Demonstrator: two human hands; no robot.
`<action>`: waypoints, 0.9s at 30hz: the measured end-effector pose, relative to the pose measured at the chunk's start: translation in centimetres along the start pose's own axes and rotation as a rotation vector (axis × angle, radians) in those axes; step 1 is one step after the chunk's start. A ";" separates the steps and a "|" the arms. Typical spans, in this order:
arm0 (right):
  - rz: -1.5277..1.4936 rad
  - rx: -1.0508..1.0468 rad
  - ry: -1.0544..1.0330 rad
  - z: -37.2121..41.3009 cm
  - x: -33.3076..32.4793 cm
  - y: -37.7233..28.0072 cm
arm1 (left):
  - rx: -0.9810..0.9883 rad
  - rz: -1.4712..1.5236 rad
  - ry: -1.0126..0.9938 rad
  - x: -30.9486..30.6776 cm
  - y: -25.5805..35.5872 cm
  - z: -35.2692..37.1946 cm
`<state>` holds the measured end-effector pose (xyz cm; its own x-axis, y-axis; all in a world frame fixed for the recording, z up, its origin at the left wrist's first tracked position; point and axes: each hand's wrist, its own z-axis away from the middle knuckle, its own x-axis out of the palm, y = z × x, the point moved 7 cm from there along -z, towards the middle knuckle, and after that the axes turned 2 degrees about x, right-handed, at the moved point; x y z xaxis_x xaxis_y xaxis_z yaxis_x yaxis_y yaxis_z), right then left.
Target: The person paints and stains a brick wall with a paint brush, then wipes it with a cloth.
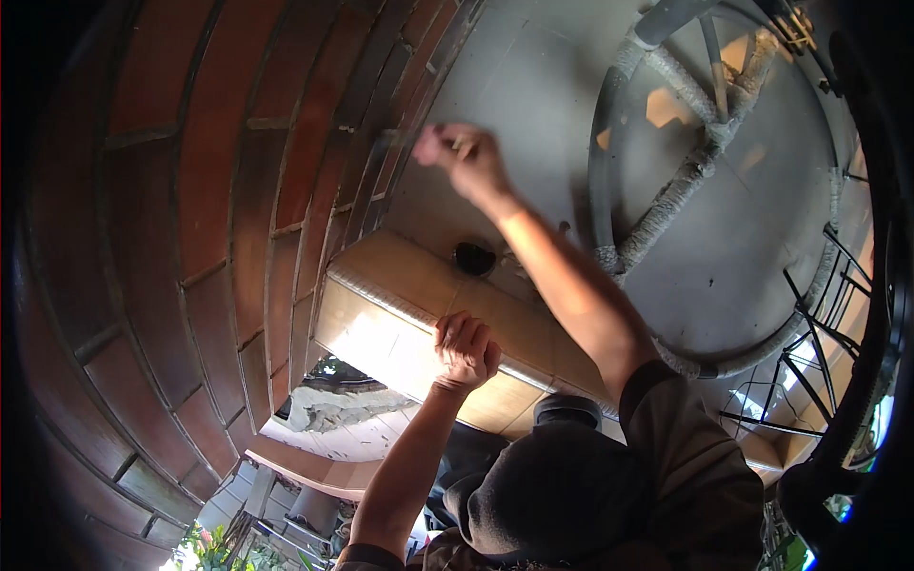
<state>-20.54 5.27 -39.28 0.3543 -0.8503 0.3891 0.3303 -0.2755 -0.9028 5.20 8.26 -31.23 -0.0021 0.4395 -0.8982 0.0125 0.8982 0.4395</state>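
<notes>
My right hand (465, 159) is stretched out at the upper middle, close to the red-brown brick wall (211, 181). Its fingers are curled and smeared by motion, with a faint grey streak between them and the bricks; I cannot tell what they grip. Lower down, my left hand (465, 350) is closed, knuckles up, over the edge of a tan tiled step (381, 276). Whatever lies inside that fist is hidden. A small round black container (473, 259) sits at the back of the step, between the two hands.
A large round frame with cord-wrapped bars (671, 209) stands on the grey floor (514, 76) at right. Near it is a black wire rack (809, 357). Broken grey rubble (333, 409) lies below the step at left, with green plants (214, 552) beyond.
</notes>
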 end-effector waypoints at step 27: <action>-0.395 -0.202 0.635 -5.4 -4.6 -3.0 | -0.011 0.008 0.029 -0.2 0.1 0.4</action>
<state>-27.87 7.60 -39.35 -0.3465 -0.7494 0.5642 0.1402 -0.6361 -0.7587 5.60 8.21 -30.98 -0.0314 0.4465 -0.8942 0.0012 0.8947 0.4467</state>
